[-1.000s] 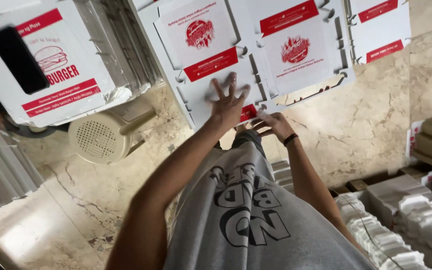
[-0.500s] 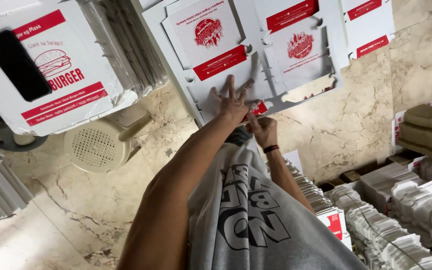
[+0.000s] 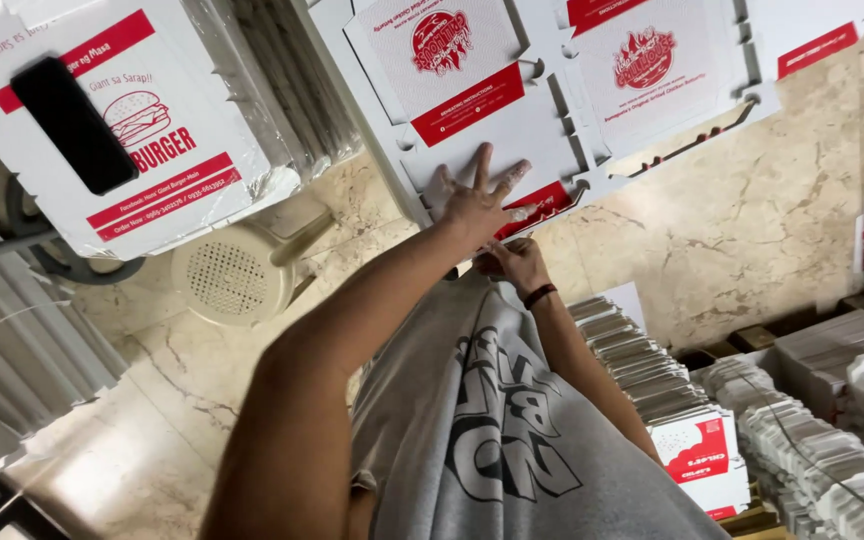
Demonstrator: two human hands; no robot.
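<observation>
While the left hand (image 3: 477, 205) lies flat with its fingers (image 3: 512, 178) spread wide on the near edge of a white die-cut cardboard sheet (image 3: 512, 120), the right hand (image 3: 514, 262) sits just below it at that same edge, curled in toward the red-printed flap (image 3: 544, 200); whether its fingers actually pinch the flap or only touch it cannot be told, since the left hand and the sheet's edge hide the tips. This sheet, printed with red round emblems and red bands, lies across a surface in front of the person, its cut tabs and slots showing along the border. Judging by the pose, the step in hand looks like folding or freeing one panel of the flat box blank: one palm pins the sheet while the other works the flap at the edge. A next move would call for keeping the palm pressure steady so the sheet does not slide, and bending the flap along its scored line rather than across it, as thin card tears easily at the slots. Off to one side a second white box lid with a burger drawing (image 3: 137, 150) carries a black phone (image 3: 74, 122), and a pale plastic stool (image 3: 237, 272) stands on the marble floor (image 3: 752, 230). Stacks of folded blanks (image 3: 652, 380) are piled near the person's right side.
</observation>
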